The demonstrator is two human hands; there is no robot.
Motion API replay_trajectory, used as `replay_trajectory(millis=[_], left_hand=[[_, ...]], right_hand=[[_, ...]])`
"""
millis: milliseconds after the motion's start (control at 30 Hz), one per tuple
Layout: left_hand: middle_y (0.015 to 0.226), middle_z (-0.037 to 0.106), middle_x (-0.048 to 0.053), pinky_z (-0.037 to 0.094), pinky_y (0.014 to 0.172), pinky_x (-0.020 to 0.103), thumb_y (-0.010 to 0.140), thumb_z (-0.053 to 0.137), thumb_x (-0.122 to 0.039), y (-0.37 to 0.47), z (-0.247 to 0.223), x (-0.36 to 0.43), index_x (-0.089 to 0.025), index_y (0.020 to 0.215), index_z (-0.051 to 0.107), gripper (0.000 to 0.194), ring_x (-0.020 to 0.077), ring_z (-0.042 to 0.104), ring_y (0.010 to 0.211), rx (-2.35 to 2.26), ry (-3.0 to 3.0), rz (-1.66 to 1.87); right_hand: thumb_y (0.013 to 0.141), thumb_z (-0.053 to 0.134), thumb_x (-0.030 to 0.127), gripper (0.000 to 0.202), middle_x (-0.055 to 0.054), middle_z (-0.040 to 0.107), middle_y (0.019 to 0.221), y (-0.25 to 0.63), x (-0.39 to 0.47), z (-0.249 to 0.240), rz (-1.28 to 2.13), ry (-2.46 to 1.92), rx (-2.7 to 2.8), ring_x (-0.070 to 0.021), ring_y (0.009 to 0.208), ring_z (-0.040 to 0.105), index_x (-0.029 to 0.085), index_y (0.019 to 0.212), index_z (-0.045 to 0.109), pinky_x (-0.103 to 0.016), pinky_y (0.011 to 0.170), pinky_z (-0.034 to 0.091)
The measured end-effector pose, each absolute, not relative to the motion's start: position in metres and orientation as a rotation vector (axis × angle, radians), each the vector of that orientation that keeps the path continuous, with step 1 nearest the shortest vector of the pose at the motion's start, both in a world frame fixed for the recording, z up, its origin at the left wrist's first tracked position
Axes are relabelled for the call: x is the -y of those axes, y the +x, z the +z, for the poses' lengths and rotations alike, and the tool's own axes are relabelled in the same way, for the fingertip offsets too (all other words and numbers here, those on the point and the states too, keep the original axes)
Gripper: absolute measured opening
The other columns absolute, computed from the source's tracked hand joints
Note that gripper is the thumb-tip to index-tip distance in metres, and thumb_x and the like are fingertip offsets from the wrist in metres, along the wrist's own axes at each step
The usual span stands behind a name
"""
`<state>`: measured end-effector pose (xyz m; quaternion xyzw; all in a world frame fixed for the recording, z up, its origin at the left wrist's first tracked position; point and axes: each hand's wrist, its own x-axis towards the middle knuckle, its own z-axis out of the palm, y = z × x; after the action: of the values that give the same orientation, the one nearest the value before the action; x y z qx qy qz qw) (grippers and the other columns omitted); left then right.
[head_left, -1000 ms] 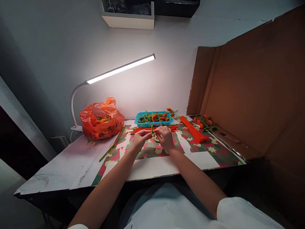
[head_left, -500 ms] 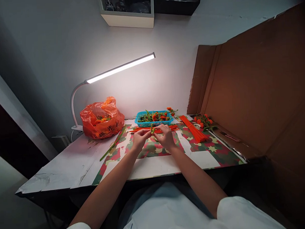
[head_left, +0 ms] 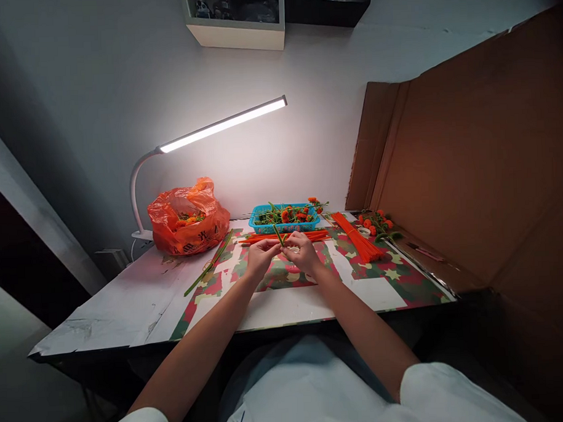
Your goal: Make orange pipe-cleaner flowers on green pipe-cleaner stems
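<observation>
At the center of the frame, a blue openwork basket (head_left: 263,228) holds green stems and orange flowers (head_left: 286,216), with some of the blooms reaching over its right end. Left of center, a crumpled orange plastic bag (head_left: 169,233) stands open, with orange and yellow flowers (head_left: 188,220) inside. At the top, a pale shelf box (head_left: 238,37) with small dark items in it adjoins a black shelf box (head_left: 327,11).

The white table (head_left: 114,309) has a camouflage-and-star patterned cover (head_left: 394,273) on its middle and right part. Orange rods (head_left: 317,235) lie crosswise in front of the basket, and a tied orange bundle (head_left: 356,238) slants to its right. More orange flowers (head_left: 377,222) lie beyond the bundle, beside a small roll (head_left: 364,231). Long green strips (head_left: 207,270) lie at center left, near the bag. A lit bar lamp (head_left: 223,125) spans the upper center against a grey wall, and a large cardboard sheet (head_left: 473,155) fills the right side.

The green piece (head_left: 278,234) is in the center of the frame, raised in front of the orange rods. It is thin, with one length pointing up and slightly left and a shorter part angling right. The left hand (head_left: 260,258) pinches its lower part with closed fingertips; the right hand (head_left: 306,253) pinches it from the other side.
</observation>
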<state>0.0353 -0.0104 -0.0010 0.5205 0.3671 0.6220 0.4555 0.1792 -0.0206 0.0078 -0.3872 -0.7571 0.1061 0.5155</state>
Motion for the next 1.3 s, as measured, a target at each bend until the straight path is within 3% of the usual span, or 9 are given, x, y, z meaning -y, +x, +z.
replay_trajectory(millis=[233,433,633,833,1100,1300], left_hand=[[0.066,0.072,0.003,0.053,0.072,0.035,0.053,0.084,-0.034,0.033,-0.005,0.007,-0.014,0.070,0.072,0.028,0.0190,0.067,0.064,-0.935,1.302,1.503],[0.069,0.069,0.000,0.054,0.077,0.037,0.075,0.073,-0.026,0.031,-0.008,0.003,-0.012,0.077,0.068,0.015,0.0147,0.066,0.068,-0.943,1.319,1.455],[0.070,0.068,-0.001,0.055,0.075,0.034,0.083,0.066,-0.026,0.030,-0.007,0.003,-0.011,0.075,0.065,0.017,0.0134,0.066,0.068,-0.920,1.316,1.447],[0.068,0.068,0.001,0.055,0.074,0.033,0.076,0.073,-0.024,0.032,-0.007,0.005,-0.011,0.077,0.066,0.015,0.0142,0.066,0.068,-0.922,1.303,1.478],[0.098,0.065,0.006,0.055,0.072,0.034,0.090,0.057,-0.030,0.030,-0.009,-0.001,-0.012,0.103,0.061,0.022,0.0161,0.064,0.082,-0.935,1.290,1.413],[0.094,0.065,0.005,0.055,0.069,0.032,0.090,0.057,-0.029,0.028,-0.010,-0.003,-0.012,0.101,0.061,0.021,0.0149,0.063,0.078,-0.922,1.306,1.422]], right_hand=[[0.075,0.066,0.028,0.015,-0.002,0.060,0.070,0.176,0.018,0.002,0.377,-1.002,1.661,-0.0178,0.071,0.056,0.020,0.063,0.065,-0.030,0.065,0.044],[0.073,0.066,0.038,0.022,-0.005,0.066,0.072,0.173,0.020,0.002,0.564,-0.974,1.565,-0.0179,0.069,0.061,0.018,0.066,0.065,-0.030,0.063,0.048],[0.074,0.062,0.047,0.030,-0.003,0.066,0.069,0.171,0.022,0.003,0.702,-0.929,1.564,-0.0154,0.065,0.059,0.018,0.068,0.064,-0.027,0.060,0.047],[0.075,0.057,0.038,0.024,-0.001,0.061,0.061,0.165,0.017,-0.003,0.689,-0.973,1.497,-0.0146,0.058,0.057,0.018,0.062,0.056,-0.026,0.056,0.045],[0.078,0.054,0.028,0.015,-0.002,0.060,0.069,0.160,0.019,-0.007,0.471,-0.967,1.564,-0.0157,0.068,0.057,0.019,0.067,0.055,-0.026,0.063,0.044],[0.080,0.054,0.023,0.011,-0.002,0.059,0.075,0.160,0.022,-0.008,0.319,-0.962,1.657,-0.0156,0.071,0.055,0.019,0.070,0.057,-0.027,0.069,0.040]])
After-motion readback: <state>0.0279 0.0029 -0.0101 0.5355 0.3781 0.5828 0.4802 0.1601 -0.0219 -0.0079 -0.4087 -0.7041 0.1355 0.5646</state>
